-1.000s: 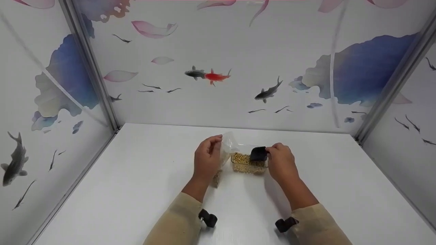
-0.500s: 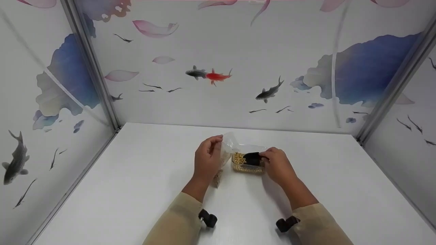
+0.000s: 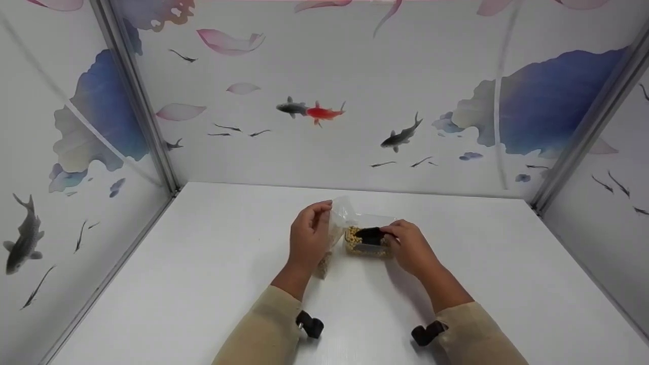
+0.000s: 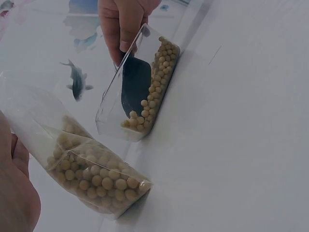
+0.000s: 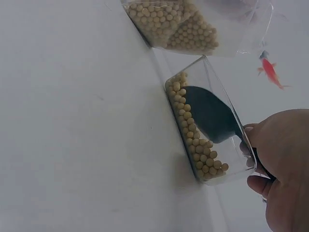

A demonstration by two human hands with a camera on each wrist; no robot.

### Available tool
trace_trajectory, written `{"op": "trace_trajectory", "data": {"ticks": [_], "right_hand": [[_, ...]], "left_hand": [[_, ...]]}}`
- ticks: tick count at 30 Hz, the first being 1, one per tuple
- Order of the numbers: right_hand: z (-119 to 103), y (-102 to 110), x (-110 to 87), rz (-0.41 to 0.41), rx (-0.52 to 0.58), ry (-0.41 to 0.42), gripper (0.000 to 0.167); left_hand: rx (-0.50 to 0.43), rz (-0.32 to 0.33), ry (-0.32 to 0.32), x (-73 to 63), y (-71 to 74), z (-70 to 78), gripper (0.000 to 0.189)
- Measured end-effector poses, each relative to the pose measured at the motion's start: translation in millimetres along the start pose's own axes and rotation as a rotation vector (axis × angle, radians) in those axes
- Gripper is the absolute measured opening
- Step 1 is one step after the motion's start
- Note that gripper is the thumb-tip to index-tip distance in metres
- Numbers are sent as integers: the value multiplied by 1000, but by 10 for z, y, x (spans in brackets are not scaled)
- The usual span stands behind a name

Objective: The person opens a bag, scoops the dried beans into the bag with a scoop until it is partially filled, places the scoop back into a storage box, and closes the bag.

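Note:
A clear plastic box [image 5: 227,104] stands on the table, its lower part filled with round yellow soybeans [image 5: 189,126]. My right hand [image 3: 409,247] grips the handle of a black scoop [image 5: 210,113], whose blade is down inside the box among the beans. Left of the box stands a clear plastic bag [image 4: 72,145] with soybeans in its bottom. My left hand [image 3: 309,234] pinches the bag's upper edge and keeps it upright; its fingertips are partly hidden behind the film in the head view.
A white table [image 3: 213,284] lies under everything. White panels [image 3: 355,61] printed with fish and petals enclose it at the back and sides, joined by metal posts [image 3: 134,96]. Black wrist mounts [image 3: 310,325] sit at both sleeve cuffs.
My right hand has lowered the scoop from above the box's rim into the soybeans and moved it leftward. My left hand and the bag have stayed in place.

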State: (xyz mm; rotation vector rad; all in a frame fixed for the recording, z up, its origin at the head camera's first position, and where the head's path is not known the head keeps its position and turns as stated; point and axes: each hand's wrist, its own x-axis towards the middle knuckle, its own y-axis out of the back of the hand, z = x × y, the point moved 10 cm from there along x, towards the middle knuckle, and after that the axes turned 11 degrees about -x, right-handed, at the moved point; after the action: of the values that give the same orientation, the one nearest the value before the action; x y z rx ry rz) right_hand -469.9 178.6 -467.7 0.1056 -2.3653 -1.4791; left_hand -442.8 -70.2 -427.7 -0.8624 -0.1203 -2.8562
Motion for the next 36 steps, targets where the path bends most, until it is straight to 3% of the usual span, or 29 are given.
{"op": "trace_trajectory", "data": {"ticks": [18, 36], "right_hand": [[87, -44, 7, -6, 131, -55, 34], [160, 310, -26, 95, 206, -95, 35]], "left_hand": [[-18, -9, 5, -1, -13, -8, 19], [-10, -2, -4, -5, -17, -7, 18]]}}
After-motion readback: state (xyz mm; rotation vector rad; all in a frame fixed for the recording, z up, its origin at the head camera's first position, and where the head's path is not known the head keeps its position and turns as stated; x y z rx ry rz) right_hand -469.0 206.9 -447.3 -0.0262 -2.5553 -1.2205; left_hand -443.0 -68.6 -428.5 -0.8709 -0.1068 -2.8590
